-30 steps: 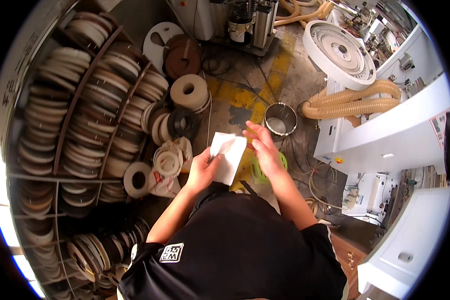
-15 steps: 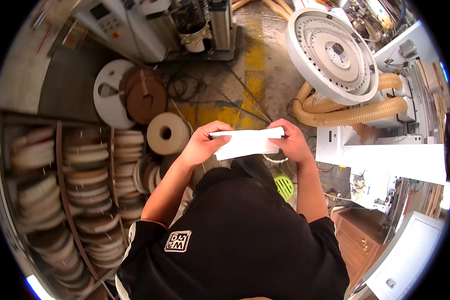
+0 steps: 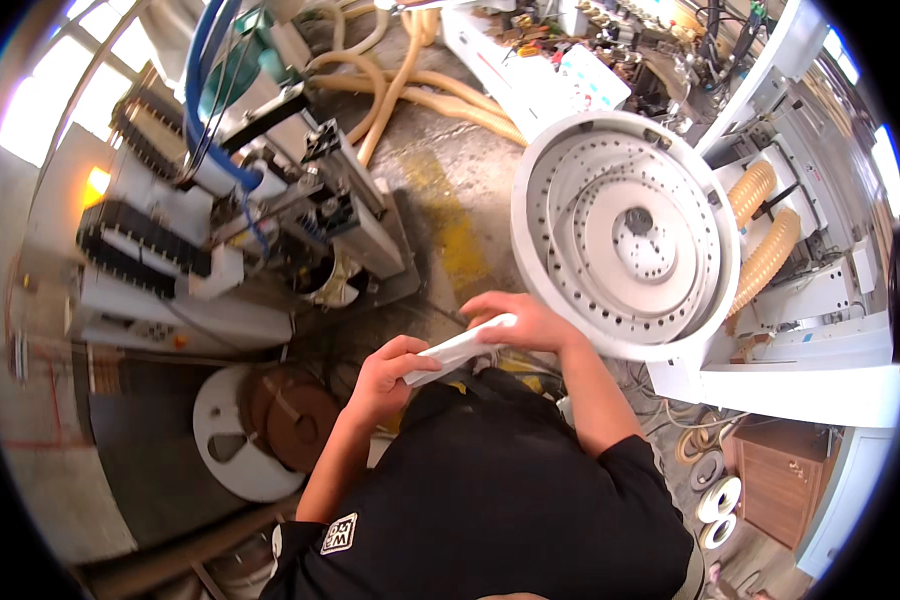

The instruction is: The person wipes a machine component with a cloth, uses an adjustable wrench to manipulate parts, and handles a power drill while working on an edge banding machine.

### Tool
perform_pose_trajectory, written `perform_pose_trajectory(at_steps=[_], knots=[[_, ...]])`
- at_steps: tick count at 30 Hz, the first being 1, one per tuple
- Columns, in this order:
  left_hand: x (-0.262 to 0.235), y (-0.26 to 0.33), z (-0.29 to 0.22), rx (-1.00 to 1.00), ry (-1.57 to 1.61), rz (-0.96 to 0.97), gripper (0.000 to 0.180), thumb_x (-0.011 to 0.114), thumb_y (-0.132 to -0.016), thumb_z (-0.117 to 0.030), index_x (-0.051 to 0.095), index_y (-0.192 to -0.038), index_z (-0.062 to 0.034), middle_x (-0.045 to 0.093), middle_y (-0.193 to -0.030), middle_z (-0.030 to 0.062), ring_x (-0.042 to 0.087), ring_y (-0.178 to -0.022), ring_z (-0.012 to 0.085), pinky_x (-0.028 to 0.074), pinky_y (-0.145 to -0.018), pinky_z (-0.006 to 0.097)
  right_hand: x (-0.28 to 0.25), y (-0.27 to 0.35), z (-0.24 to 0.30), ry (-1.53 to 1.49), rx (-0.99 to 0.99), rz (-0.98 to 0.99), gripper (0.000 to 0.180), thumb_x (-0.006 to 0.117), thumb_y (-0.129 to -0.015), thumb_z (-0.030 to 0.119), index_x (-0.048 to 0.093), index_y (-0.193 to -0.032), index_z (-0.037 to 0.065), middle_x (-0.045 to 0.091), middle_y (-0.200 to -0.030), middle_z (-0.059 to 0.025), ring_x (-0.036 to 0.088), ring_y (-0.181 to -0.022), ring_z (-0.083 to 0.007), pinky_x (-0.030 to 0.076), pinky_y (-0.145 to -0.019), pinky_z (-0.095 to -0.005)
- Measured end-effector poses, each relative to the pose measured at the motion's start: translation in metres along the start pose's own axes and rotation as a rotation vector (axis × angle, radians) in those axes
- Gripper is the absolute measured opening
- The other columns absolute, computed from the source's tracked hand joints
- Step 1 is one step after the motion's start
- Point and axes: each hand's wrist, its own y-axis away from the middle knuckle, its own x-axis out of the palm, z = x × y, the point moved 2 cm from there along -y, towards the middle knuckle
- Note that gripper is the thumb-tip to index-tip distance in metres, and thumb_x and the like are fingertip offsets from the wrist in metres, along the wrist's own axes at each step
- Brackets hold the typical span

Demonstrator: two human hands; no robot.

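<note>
A folded white sheet (image 3: 455,352), paper or cloth, spans the gap between my two hands in front of my chest. It is seen nearly edge-on, tilted with its right end farther away. My left hand (image 3: 380,380) grips the nearer left end, thumb and fingers closed over it. My right hand (image 3: 532,324) is wrapped over the far right end, its fingers curled across the top. Part of the sheet is hidden under both hands.
A large round white perforated bowl (image 3: 625,235) stands just right of my right hand. A machine with metal columns (image 3: 355,215) rises ahead on the left. Brown coil and white disc (image 3: 235,430) lie at lower left. Beige hoses (image 3: 400,90) cross the far floor.
My view has turned toward the left machine and farther ahead. The sheet, broad and level before, is now narrower and slanted, and my right hand has shifted over its end.
</note>
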Motion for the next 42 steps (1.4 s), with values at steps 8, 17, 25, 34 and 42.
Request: perform_pose_trajectory(at_steps=[8, 17, 25, 34, 42], knots=[[-0.121, -0.205, 0.102, -0.015, 0.207, 0.094, 0.055, 0.072, -0.079, -0.006, 0.061, -0.133, -0.003, 0.061, -0.136, 0.0145, 0.057, -0.13, 0.0285, 0.045, -0.107, 0.039, -0.103, -0.171, 0.046, 0.417, -0.002, -0.238, 0.023, 0.078, -0.084, 0.033, 0.078, -0.101, 0.017, 0.076, -0.088, -0.009, 0.072, -0.083, -0.0273, 0.054, -0.076, -0.0368], [-0.13, -0.479, 0.17, -0.002, 0.073, 0.506, 0.021, 0.077, -0.09, -0.007, 0.073, -0.111, -0.0006, 0.071, -0.095, 0.0085, 0.068, -0.088, 0.0168, 0.052, -0.08, 0.031, -0.226, -0.257, 0.083, 0.393, 0.056, -0.595, 0.027, 0.076, -0.088, 0.036, 0.074, -0.106, 0.014, 0.075, -0.091, -0.0087, 0.071, -0.086, -0.0307, 0.054, -0.076, -0.039], [-0.057, -0.663, 0.231, -0.15, 0.18, 0.654, 0.019, 0.075, -0.093, -0.011, 0.075, -0.11, -0.0015, 0.074, -0.099, 0.0067, 0.066, -0.091, 0.0122, 0.053, -0.083, 0.029, -0.368, -0.3, 0.026, 0.042, -0.014, -0.757, 0.03, 0.08, -0.089, 0.03, 0.072, -0.104, 0.006, 0.074, -0.091, -0.0069, 0.068, -0.085, -0.0149, 0.052, -0.079, -0.0311], [0.032, -0.884, 0.211, 0.011, -0.103, 0.85, 0.02, 0.075, -0.093, -0.01, 0.075, -0.11, -0.001, 0.075, -0.099, 0.0112, 0.07, -0.09, 0.0171, 0.054, -0.083, 0.031, -0.545, -0.327, -0.017, -0.109, -0.118, -1.162, 0.025, 0.078, -0.087, 0.025, 0.072, -0.098, 0.004, 0.067, -0.073, -0.0057, 0.059, -0.063, -0.0137, 0.047, -0.061, -0.0302], [0.175, -1.068, 0.164, 0.455, -0.155, 1.053, 0.03, 0.074, -0.093, -0.006, 0.068, -0.122, -0.0043, 0.073, -0.109, 0.0105, 0.07, -0.098, 0.0213, 0.054, -0.087, 0.032, -0.648, -0.291, -0.052, -0.491, -0.066, -1.759, 0.016, 0.08, -0.087, 0.014, 0.067, -0.088, 0.003, 0.067, -0.081, 0.0007, 0.057, -0.078, -0.004, 0.047, -0.067, -0.0269]])
